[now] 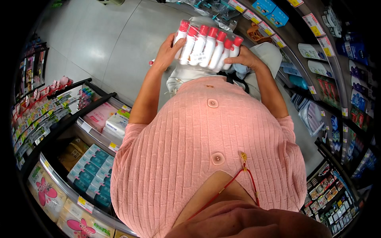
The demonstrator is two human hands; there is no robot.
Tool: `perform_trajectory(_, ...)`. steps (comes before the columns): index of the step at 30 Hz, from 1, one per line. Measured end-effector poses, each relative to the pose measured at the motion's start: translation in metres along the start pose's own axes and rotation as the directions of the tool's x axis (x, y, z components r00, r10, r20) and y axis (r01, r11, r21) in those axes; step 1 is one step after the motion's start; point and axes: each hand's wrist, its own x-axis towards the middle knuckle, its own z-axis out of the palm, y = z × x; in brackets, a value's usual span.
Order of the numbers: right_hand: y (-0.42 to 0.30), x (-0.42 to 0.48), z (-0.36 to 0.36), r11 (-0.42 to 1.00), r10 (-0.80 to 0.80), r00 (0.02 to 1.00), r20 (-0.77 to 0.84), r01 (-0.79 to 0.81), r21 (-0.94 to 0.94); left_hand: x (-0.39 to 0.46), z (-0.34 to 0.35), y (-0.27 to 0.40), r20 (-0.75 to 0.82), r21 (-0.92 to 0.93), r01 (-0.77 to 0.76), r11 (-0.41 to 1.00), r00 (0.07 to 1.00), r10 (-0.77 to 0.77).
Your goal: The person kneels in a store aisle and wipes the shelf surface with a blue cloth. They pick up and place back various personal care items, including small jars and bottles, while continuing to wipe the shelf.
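Note:
A clear plastic-wrapped pack of white bottles with red caps (204,46) is held between my two hands, over my lap. My left hand (169,52) grips its left end, the thumb lying over the outermost bottle. At the opposite end my right hand (245,58) clasps the lower corner, thumb on the front. Several bottles stand side by side in the wrap, caps pointing away from me. A white label (198,57) with a barcode is stuck on the film. Below my right hand, a bluish cloth-like item (240,70) shows in part.
Shelves with price tags (314,25) curve along the right, stocked with boxes and packets. A left-hand shelf holds teal-and-white tissue packs (92,171) and a white-and-green pack (117,122). Clear plastic bags (220,13) lie beyond the bottles. Grey floor tiles (86,38) extend to the upper left.

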Motion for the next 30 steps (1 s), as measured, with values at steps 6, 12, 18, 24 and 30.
perform_trajectory(6,-0.027,-0.022,0.008,0.944,-0.173,0.958,-0.226,0.096,-0.316,-0.007,-0.002,0.001,0.041,-0.072,-0.088,0.993,0.995,0.091)
perform_trajectory(12,-0.086,-0.050,0.007,0.916,-0.360,0.868,-0.342,0.258,-0.309,0.002,0.008,0.039,0.033,-0.351,-0.254,0.901,0.959,0.283)
perform_trajectory(18,-0.031,-0.027,0.001,0.992,-0.124,0.895,-0.429,0.112,-0.053,0.011,0.050,0.050,0.168,0.200,-0.250,0.947,0.961,0.218)
perform_trajectory(24,0.000,-0.014,0.042,0.975,-0.101,0.947,-0.306,0.156,0.161,0.001,0.066,0.003,0.112,0.263,-0.079,0.962,0.992,0.051)
perform_trajectory(30,0.001,-0.012,0.035,0.956,-0.152,0.924,-0.350,0.227,0.186,0.001,0.070,0.002,0.133,0.041,-0.001,0.999,0.991,-0.004)
